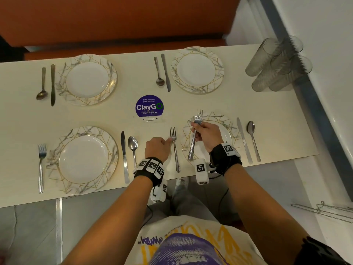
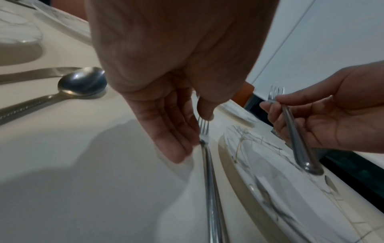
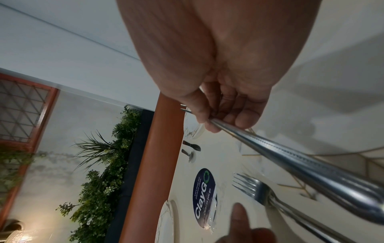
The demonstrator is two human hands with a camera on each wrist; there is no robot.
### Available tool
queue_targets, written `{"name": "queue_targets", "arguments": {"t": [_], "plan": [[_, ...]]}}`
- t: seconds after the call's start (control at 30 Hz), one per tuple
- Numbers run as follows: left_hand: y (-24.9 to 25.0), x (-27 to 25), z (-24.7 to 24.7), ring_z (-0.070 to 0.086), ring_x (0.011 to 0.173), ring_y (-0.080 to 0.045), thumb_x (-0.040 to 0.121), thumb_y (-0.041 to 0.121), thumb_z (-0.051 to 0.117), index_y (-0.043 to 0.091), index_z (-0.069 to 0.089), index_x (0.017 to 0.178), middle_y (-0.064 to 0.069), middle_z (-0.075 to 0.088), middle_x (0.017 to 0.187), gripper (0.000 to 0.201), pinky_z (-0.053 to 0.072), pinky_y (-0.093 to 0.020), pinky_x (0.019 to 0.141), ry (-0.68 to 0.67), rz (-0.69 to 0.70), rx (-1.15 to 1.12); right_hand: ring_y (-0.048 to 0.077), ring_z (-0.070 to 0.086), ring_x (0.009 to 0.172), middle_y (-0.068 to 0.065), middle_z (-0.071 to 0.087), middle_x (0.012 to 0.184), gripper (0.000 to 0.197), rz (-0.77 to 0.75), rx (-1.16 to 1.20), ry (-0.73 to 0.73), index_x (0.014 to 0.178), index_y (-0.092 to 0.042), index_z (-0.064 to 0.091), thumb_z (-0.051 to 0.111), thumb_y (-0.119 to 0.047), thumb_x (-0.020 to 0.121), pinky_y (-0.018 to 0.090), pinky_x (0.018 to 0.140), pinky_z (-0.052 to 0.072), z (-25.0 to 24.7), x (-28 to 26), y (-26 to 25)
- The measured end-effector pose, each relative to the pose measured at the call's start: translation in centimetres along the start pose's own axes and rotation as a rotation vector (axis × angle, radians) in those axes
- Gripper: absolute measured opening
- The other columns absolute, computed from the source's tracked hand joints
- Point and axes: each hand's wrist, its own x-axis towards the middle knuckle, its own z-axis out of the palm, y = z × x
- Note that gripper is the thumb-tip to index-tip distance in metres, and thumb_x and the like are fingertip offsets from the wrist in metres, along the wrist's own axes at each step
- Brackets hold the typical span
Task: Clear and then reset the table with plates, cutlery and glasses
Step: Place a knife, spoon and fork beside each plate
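While cream table (image 1: 210, 100) carries four marbled settings, my left hand (image 1: 157, 148) touches neck of flat fork (image 1: 176, 157) beside near-right plate (image 1: 219, 119); pinch or touch, can't tell. My right hand (image 1: 207, 133) clamps raised fork (image 1: 198, 117) over plate. Orange bench (image 1: 114, 16) beyond; glasses (image 1: 277, 64) by white wall (image 1: 328, 35).

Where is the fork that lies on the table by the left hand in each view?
Head: lying fork, lower centre, left of a plate.
Left wrist: lying fork, centre down to the bottom edge.
Right wrist: lying fork, lower right.
Shared landmark: the held fork, close beside it everywhere.
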Motion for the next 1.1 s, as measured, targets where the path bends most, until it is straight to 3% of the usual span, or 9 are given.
{"name": "queue_targets", "arguments": {"t": [0.13, 0.27, 0.37, 0.5, 0.63, 0.77, 0.87, 1.0, 1.1], "plan": [[2.1, -0.6, -1.0, 0.066, 0.078, -0.016, 0.101, 0.045, 0.06, 0.015, 0.072, 0.093, 0.002, 0.072, 0.083, 0.033, 0.047, -0.028, 0.07, 0.014, 0.175, -0.022, 0.02, 0.057, 0.067, 0.006, 0.066, 0.076, 0.012, -0.023, -0.01, -0.012, 0.099, -0.01, 0.077, 0.067, -0.011, 0.093, 0.035, 0.068, 0.054, 0.9, -0.4, -0.6], [4.3, -1.8, -1.5, 0.076, 0.09, -0.016, 0.098, 0.033, 0.069, 0.013, 0.075, 0.11, -0.002, 0.08, 0.099, 0.024, 0.059, -0.033, 0.083, -0.366, 0.167, -0.277, 0.021, 0.059, 0.066, 0.005, 0.067, 0.072, 0.012, -0.056, -0.025, -0.059, 0.098, -0.006, 0.077, 0.068, -0.012, 0.093, 0.034, 0.064, 0.052, 2.0, -1.2, -1.8], [4.4, -2.7, -2.2, 0.072, 0.086, -0.022, 0.094, 0.012, 0.074, 0.01, 0.076, 0.102, -0.008, 0.077, 0.094, 0.009, 0.061, -0.042, 0.085, -0.378, 0.168, -0.404, 0.021, 0.059, 0.066, 0.007, 0.069, 0.074, 0.011, -0.078, -0.03, -0.083, 0.099, -0.006, 0.075, 0.068, -0.012, 0.093, 0.034, 0.062, 0.05, 2.1, -1.6, -3.0], [3.6, -3.0, -3.2, 0.069, 0.087, -0.023, 0.095, 0.006, 0.072, 0.011, 0.077, 0.098, -0.009, 0.078, 0.099, 0.008, 0.061, -0.049, 0.087, -0.395, 0.178, -0.436, 0.022, 0.058, 0.066, 0.01, 0.072, 0.081, 0.013, -0.102, -0.053, -0.071, 0.105, -0.006, 0.069, 0.065, -0.011, 0.094, 0.032, 0.058, 0.049, 1.7, -1.6, -4.3], [2.8, -3.5, -4.3, 0.071, 0.079, -0.026, 0.097, 0.007, 0.069, 0.011, 0.076, 0.098, -0.022, 0.075, 0.105, 0.008, 0.061, -0.043, 0.072, -0.459, 0.185, -0.433, 0.019, 0.06, 0.064, 0.006, 0.073, 0.086, 0.01, -0.258, -0.245, -0.048, 0.098, -0.015, 0.076, 0.074, -0.015, 0.088, 0.031, 0.055, 0.049, 1.1, -1.3, -5.8], [2.5, -3.2, -5.6, 0.073, 0.076, -0.022, 0.091, 0.014, 0.078, 0.008, 0.077, 0.105, -0.013, 0.079, 0.093, 0.016, 0.057, -0.036, 0.07, -0.373, 0.191, -0.458, 0.016, 0.065, 0.071, -0.003, 0.074, 0.084, 0.005, -0.325, -0.38, 0.035, 0.085, -0.022, 0.078, 0.073, -0.021, 0.083, 0.034, 0.067, 0.055, 0.8, -1.1, -6.4], [3.2, -2.2, -7.1, 0.077, 0.082, -0.021, 0.081, 0.016, 0.087, 0.009, 0.074, 0.114, -0.012, 0.081, 0.092, 0.036, 0.06, -0.034, 0.077, -0.222, 0.162, -0.58, 0.017, 0.063, 0.065, 0.005, 0.073, 0.081, 0.006, -0.29, -0.247, 0.078, 0.091, -0.013, 0.077, 0.072, -0.012, 0.087, 0.032, 0.061, 0.052, 0.4, -1.7, -5.8], [5.0, -0.6, -8.1, 0.078, 0.09, -0.031, 0.082, 0.007, 0.086, -0.002, 0.07, 0.117, -0.022, 0.078, 0.101, 0.04, 0.064, -0.041, 0.086, -0.098, 0.128, -0.827, 0.017, 0.062, 0.061, 0.009, 0.074, 0.079, 0.013, -0.232, -0.21, -0.026, 0.092, -0.014, 0.077, 0.075, -0.004, 0.085, 0.03, 0.056, 0.05, 0.4, -2.3, -4.6], [6.9, 0.1, -7.2, 0.077, 0.087, -0.026, 0.088, 0.007, 0.08, -0.011, 0.07, 0.114, -0.022, 0.077, 0.1, 0.033, 0.064, -0.043, 0.088, -0.074, 0.132, -0.922, 0.019, 0.062, 0.061, 0.014, 0.076, 0.081, 0.013, -0.229, -0.272, -0.124, 0.09, -0.02, 0.077, 0.076, -0.008, 0.085, 0.03, 0.055, 0.049, 0.9, -2.3, -4.2]]}}
